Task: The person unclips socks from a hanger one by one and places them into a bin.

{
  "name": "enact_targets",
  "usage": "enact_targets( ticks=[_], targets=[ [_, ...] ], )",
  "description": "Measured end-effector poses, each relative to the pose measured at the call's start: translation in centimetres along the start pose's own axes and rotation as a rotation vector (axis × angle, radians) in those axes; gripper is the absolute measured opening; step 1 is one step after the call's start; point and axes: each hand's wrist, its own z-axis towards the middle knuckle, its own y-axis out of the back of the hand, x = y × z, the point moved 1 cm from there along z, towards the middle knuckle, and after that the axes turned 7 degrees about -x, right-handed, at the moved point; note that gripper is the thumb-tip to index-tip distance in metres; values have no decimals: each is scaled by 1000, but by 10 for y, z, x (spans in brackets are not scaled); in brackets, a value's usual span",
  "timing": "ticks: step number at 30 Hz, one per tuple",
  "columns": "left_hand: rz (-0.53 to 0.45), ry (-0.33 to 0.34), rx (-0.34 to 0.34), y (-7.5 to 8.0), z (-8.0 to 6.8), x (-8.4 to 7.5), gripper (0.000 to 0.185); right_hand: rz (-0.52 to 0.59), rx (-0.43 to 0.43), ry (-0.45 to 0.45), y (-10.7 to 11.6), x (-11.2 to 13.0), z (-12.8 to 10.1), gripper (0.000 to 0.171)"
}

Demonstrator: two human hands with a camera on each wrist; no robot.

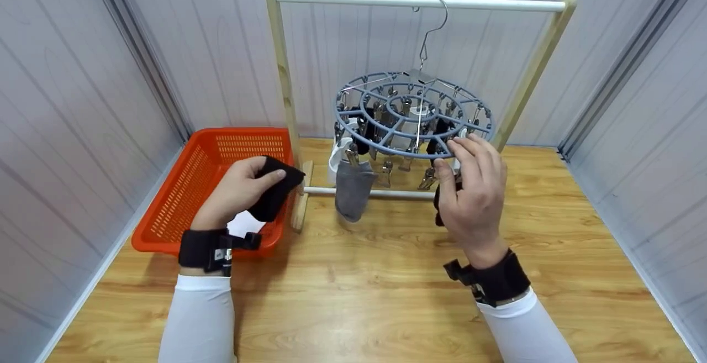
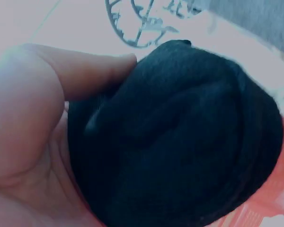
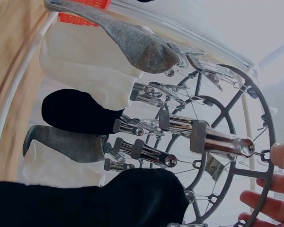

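In the head view, the left hand [image 1: 237,191] is at the left of the centre, and its thumb and fingers are clamped on a piece of black cloth [image 1: 270,200]. This cloth is above the right part of an orange basket [image 1: 171,208], in which some white cloth [image 1: 243,225] is visible. In the left wrist view, the black cloth looks folded and fills the middle of the frame.

The right hand [image 1: 475,191] is at the right of the centre. Its thumb and fingers pinch the front right rim of a round blue-grey hanger [image 1: 381,145], as the right wrist view also shows at its right edge. The hanger hangs by a metal hook [image 1: 425,40] from the white bar [image 1: 359,2] of a wooden stand [image 1: 284,75], which stands on the table [image 1: 353,296].

Metal clips [image 3: 222,142] are under the rings. Several of them carry socks: a grey sock [image 1: 353,191] at the front left, and others which are white, black and grey. Both forearms have white sleeves [image 1: 199,319] and black wrist straps [image 1: 201,250].
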Motion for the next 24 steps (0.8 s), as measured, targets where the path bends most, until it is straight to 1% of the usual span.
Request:
enact_targets(
  ticks=[3,7,10,14,18,20,22,24],
  targets=[
    [37,2,-33,7,1,5,31,-4,1,2,0,0,0,34],
    [133,11,-65,15,2,13,37,-10,5,1,0,1,-1,34],
    [183,29,-65,17,4,19,41,-11,6,3,0,1,-1,34],
    [237,41,-32,17,5,24,44,-8,7,6,0,2,-1,34],
    [269,55,36,16,5,27,46,-8,9,9,0,3,-1,33],
    [294,69,68,17,4,28,50,-7,8,6,1,4,-1,33],
    [320,102,94,18,3,29,57,-6,11,2,1,5,-1,32],
    [359,147,104,21,1,29,63,-4,14,-1,1,6,-2,32]
  ],
)
